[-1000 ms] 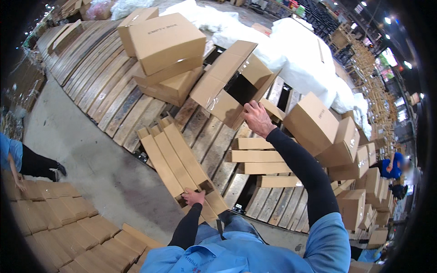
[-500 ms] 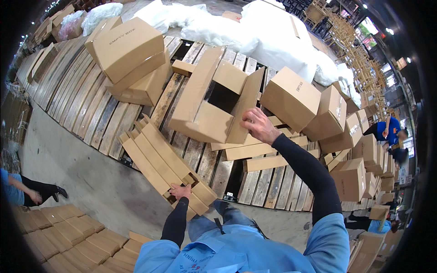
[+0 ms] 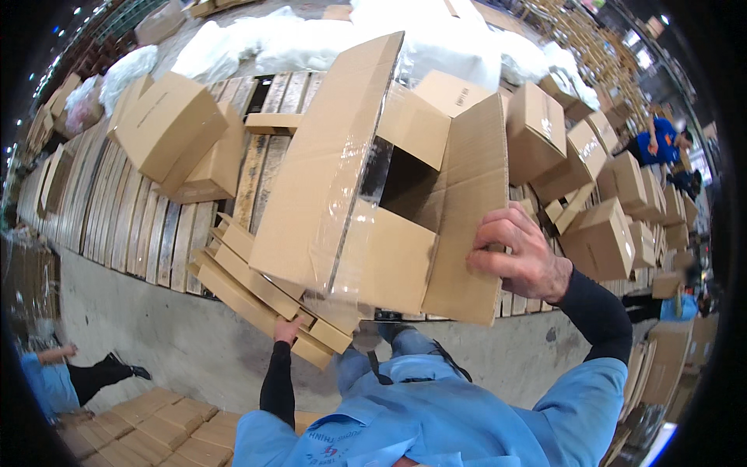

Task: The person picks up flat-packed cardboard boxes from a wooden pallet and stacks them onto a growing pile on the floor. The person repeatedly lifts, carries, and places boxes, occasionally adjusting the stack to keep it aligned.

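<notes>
An open cardboard carton (image 3: pixel 311 179) is raised above the slatted wooden pallets, its inside dark between the flaps. Fingers curled, my right hand (image 3: pixel 520 253) grips the edge of the carton's right flap. Low and to the left, my left hand (image 3: pixel 288 330) is closed on the near end of a bundle of long folded cardboard strips (image 3: pixel 241 289). That bundle slants across the near edge of the pallets, partly covered by the carton. My left fingertips are partly hidden among the strips.
Closed cartons stand on the pallets (image 3: pixel 159 241) at left (image 3: pixel 175 128) and right (image 3: pixel 537 132). White wrapped bundles (image 3: pixel 303 47) lie behind. Flat cardboard stacks (image 3: pixel 167 428) lie on the floor at lower left. Other people are at far left (image 3: pixel 58 381) and right (image 3: pixel 661 144).
The open carton has come up off the pallets and nearer to me, with my right hand on its flap. My left hand stays on the strips. My view has shifted right.
</notes>
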Available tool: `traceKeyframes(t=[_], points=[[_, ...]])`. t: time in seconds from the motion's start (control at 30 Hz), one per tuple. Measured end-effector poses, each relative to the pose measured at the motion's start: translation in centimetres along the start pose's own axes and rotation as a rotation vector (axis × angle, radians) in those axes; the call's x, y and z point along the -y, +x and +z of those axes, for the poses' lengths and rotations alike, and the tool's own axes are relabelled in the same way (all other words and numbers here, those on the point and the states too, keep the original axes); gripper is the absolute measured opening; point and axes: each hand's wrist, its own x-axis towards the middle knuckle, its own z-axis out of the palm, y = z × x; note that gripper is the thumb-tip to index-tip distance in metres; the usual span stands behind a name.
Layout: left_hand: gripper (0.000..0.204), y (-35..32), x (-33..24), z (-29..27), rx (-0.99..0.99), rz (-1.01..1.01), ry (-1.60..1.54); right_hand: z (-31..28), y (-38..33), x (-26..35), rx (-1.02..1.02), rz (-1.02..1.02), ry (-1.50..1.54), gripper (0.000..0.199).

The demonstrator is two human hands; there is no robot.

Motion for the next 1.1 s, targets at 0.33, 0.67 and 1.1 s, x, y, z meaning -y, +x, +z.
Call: traceKeyframes(t=[0.33,0.67,1.1], points=[[0.102,-17.8,-23.2,-4.2,-0.265,1.319,-0.505,-2.6,-10.5,9.7,0.020,0.355,-0.168,0.021],[0.083,-22.6,-32.8,6.2,0.152,1.744,-0.294,6.1,-18.9,16.9,-0.015,0.721,-0.338,0.010],[0.021,-22.3,-27.8,13.8,0.260,1.373,-0.502,11.9,-24.1,17.6,-0.121,0.773,-0.094,0.036]])
